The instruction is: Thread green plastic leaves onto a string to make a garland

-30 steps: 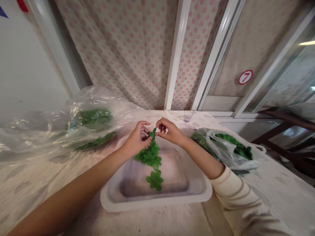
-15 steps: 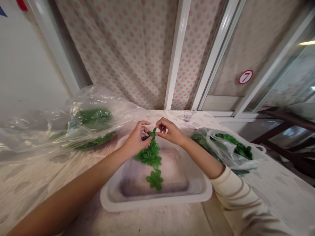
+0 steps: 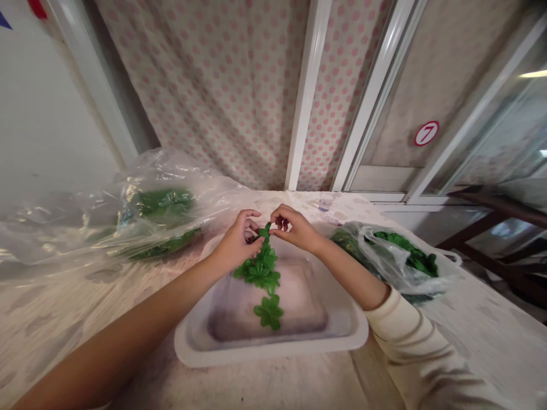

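Observation:
My left hand (image 3: 243,238) and my right hand (image 3: 293,228) meet above the far part of a white plastic tray (image 3: 273,357). Between them is a small green leaf-shaped piece (image 3: 265,232); the left fingers pinch its lower side, and the right thumb and forefinger pinch its upper tip. Just below the hands, several glossy green petalled pieces (image 3: 260,270) lie heaped in the tray. One separate green flower-shaped piece (image 3: 269,312) rests flat nearer the tray's front. My left fingers partly cover the held piece and the back of the heap.
Left of the tray lies a large clear plastic bag (image 3: 162,182) with green pieces inside. On the right stands an open plastic bag (image 3: 384,256) of dark green pieces. A small clear cup (image 3: 325,202) sits at the table's back edge, before a dotted curtain (image 3: 213,97).
Almost nothing differs. The upper tip of the held green piece has shifted slightly between my fingers; both hands, the tray and the bags stay where they were.

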Demonstrator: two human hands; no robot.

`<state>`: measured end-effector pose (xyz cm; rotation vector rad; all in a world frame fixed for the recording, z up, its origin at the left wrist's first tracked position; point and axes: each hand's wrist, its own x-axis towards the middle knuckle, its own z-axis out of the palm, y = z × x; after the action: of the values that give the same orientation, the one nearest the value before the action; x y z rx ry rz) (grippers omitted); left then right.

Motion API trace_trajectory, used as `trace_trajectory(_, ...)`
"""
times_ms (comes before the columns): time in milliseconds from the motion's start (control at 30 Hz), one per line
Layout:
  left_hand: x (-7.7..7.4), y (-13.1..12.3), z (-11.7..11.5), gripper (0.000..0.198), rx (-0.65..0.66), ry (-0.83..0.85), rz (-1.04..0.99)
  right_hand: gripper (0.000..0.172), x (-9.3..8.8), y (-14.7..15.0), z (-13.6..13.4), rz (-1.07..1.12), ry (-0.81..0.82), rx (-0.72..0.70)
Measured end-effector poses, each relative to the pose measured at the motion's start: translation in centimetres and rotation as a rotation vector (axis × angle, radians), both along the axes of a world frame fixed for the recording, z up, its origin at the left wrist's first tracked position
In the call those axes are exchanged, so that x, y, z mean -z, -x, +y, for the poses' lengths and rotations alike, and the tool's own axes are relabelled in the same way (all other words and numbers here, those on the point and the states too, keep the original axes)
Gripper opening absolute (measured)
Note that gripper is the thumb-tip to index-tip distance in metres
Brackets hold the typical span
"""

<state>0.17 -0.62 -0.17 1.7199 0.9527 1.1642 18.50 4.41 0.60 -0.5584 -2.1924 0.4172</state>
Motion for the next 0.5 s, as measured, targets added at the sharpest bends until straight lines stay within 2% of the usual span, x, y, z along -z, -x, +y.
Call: trace_trajectory(500, 0.03, 0.03, 0.19, 0.048, 0.008, -0.011, -0.003, 0.016, -0.02, 0.10, -0.07, 0.017, 0.001, -0.030)
